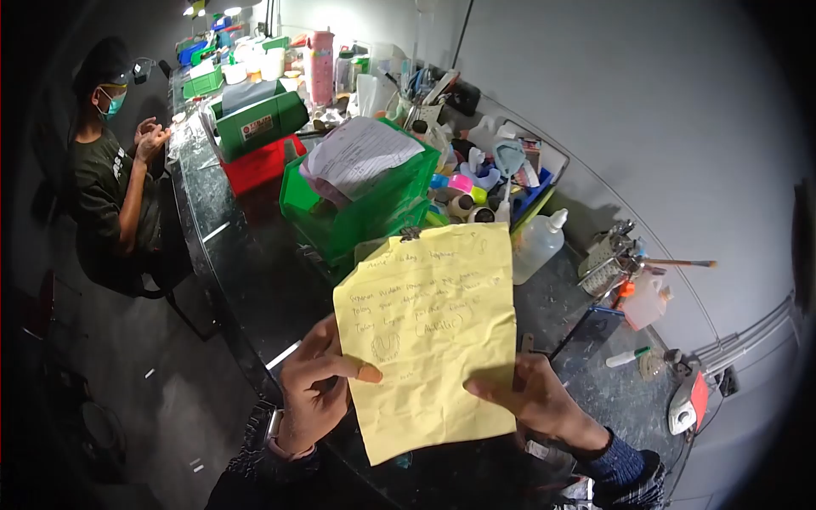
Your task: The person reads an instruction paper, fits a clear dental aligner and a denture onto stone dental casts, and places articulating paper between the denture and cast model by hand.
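Observation:
A creased yellow sheet (433,357) with handwriting and a small drawing is held up facing the camera. My left hand (319,387) grips its left edge, thumb on the front and the other fingers behind. On the right edge, my right hand (540,399) pinches the paper the same way, thumb in front. A dark clip (410,233) sits at the sheet's top edge. Just beyond it stands a green bin (374,217) with white papers (364,155) lying in its top.
On the dark bench (242,263) are a red bin (255,166), a clear squeeze bottle (540,246), a metal tool holder (603,263) and a phone (591,331). A person in a mask (110,170) sits at the far left.

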### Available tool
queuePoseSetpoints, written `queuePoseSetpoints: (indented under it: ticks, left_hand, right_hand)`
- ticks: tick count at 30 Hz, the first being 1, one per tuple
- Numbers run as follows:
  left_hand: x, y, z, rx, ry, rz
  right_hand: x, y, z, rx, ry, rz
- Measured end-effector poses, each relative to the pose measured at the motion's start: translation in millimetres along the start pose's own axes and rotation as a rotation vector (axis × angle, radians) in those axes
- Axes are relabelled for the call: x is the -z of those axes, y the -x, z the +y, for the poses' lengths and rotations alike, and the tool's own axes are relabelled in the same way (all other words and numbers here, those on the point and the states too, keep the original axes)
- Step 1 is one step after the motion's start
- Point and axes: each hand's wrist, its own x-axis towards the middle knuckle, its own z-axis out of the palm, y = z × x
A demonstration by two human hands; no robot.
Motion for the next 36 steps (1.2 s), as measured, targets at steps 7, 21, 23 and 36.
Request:
queuePoseSetpoints:
  ticks: [7,21,23,36]
  left_hand:
    - [1,-2,-3,-0.01,0.032,0.017]
    - [5,-2,-6,-0.028,-0.017,-0.002]
    - [5,-2,-6,-0.034,-0.03,-0.005]
    - [7,-2,-7,-0.005,-0.058,-0.003]
  right_hand:
    - [-7,3,-14,-0.147,-0.022,0.088]
    - [-9,-5,17,-0.019,-0.102,0.141]
    - [-9,-7,26,0.04,-0.099,0.142]
    - [-8,-11,23,-0.009,-0.032,0.138]
